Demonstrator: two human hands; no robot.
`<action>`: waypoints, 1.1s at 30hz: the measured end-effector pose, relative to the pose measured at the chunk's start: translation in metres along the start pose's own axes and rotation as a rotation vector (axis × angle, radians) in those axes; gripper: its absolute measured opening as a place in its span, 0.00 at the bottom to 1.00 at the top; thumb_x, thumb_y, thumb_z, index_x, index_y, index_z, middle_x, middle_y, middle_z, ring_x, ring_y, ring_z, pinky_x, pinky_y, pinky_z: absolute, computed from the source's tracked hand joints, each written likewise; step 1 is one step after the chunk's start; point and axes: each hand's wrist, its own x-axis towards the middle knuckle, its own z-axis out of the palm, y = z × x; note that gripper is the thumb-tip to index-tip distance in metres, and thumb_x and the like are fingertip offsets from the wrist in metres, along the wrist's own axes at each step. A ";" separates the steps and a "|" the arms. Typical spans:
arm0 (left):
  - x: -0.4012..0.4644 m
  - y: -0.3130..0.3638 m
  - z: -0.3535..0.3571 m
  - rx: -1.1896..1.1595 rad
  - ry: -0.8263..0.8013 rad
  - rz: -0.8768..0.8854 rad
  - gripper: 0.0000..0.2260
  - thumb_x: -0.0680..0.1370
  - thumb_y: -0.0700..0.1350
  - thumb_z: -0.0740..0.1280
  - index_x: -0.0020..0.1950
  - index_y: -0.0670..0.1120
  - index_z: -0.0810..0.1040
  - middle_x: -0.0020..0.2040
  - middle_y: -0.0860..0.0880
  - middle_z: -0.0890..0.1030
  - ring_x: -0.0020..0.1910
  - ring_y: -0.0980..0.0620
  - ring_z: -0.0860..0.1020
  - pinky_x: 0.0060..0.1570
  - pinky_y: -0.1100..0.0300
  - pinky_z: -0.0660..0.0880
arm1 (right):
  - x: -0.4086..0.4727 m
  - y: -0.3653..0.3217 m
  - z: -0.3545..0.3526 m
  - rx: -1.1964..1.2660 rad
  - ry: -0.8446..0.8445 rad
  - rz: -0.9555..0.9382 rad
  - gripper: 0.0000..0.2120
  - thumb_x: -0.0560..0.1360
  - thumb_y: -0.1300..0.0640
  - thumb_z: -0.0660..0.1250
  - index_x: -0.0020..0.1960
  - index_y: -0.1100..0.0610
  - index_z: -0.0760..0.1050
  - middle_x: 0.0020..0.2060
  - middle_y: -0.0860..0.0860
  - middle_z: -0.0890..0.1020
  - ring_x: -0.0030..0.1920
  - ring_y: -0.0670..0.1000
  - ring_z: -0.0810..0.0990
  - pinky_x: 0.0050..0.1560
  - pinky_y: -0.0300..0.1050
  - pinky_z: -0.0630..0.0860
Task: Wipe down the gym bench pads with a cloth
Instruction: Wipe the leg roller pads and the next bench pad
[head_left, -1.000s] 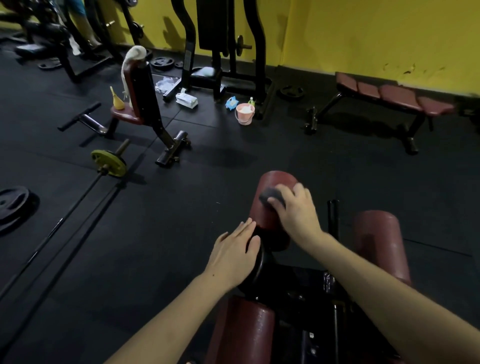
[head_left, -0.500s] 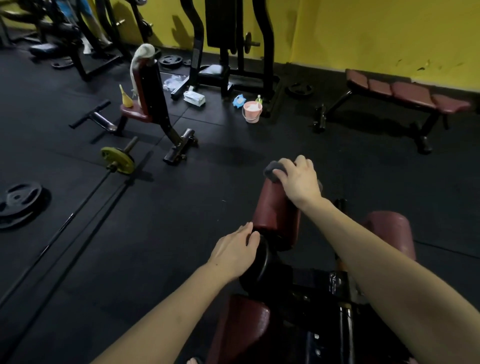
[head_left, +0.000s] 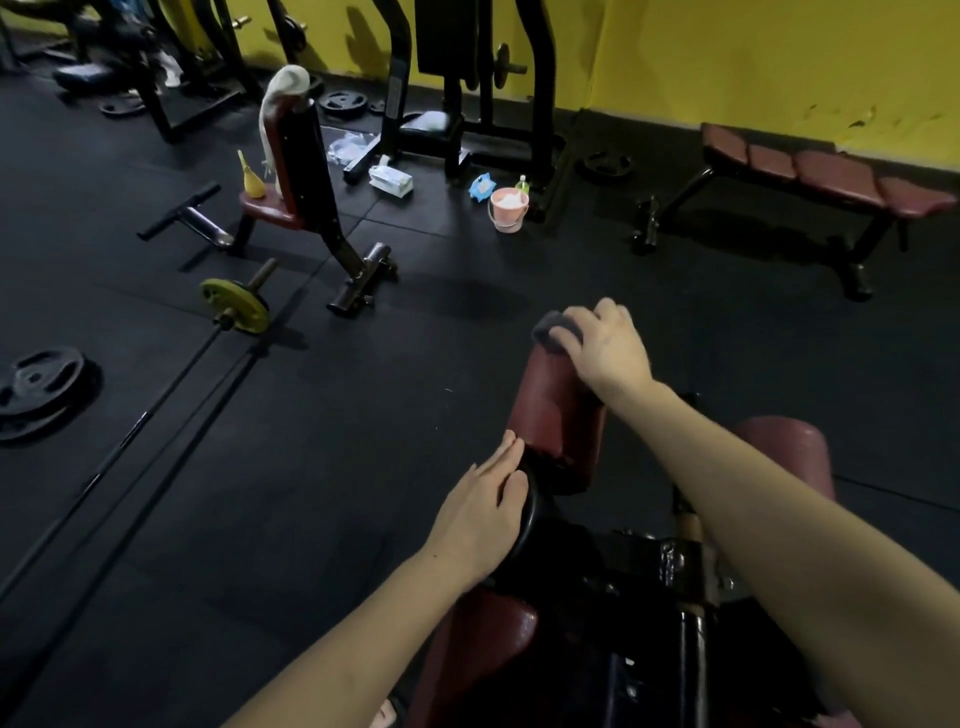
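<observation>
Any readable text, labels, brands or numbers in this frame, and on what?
None can be read.
White box on the floor: print too blurred.
Blue packet beside the pink bucket: too small to read.
Black weight plate: any raised marking is illegible.

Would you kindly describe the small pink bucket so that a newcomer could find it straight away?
Start at the yellow wall and the black machine frame standing before it. On the dark floor at that frame's foot sits the pink bucket. It is the only pink, round container there, beside a blue packet.
</observation>
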 end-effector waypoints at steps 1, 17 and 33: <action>0.000 0.000 0.000 0.003 0.001 0.000 0.22 0.87 0.51 0.50 0.83 0.55 0.58 0.82 0.62 0.54 0.80 0.63 0.53 0.81 0.58 0.50 | 0.006 0.000 0.000 -0.006 -0.010 0.038 0.22 0.83 0.42 0.62 0.68 0.54 0.77 0.57 0.60 0.75 0.60 0.62 0.73 0.60 0.60 0.75; 0.000 0.000 0.009 0.026 0.051 0.067 0.24 0.87 0.56 0.50 0.83 0.55 0.58 0.83 0.59 0.54 0.80 0.65 0.50 0.82 0.56 0.47 | 0.016 -0.008 -0.002 -0.073 0.003 0.019 0.20 0.83 0.42 0.63 0.67 0.53 0.79 0.56 0.59 0.76 0.59 0.63 0.74 0.58 0.59 0.76; 0.015 -0.010 -0.007 -0.128 -0.014 -0.098 0.30 0.80 0.66 0.49 0.81 0.59 0.62 0.81 0.65 0.58 0.83 0.52 0.52 0.82 0.51 0.43 | 0.002 0.008 0.004 0.049 0.059 0.168 0.22 0.83 0.41 0.61 0.71 0.52 0.75 0.59 0.59 0.74 0.63 0.62 0.72 0.63 0.61 0.74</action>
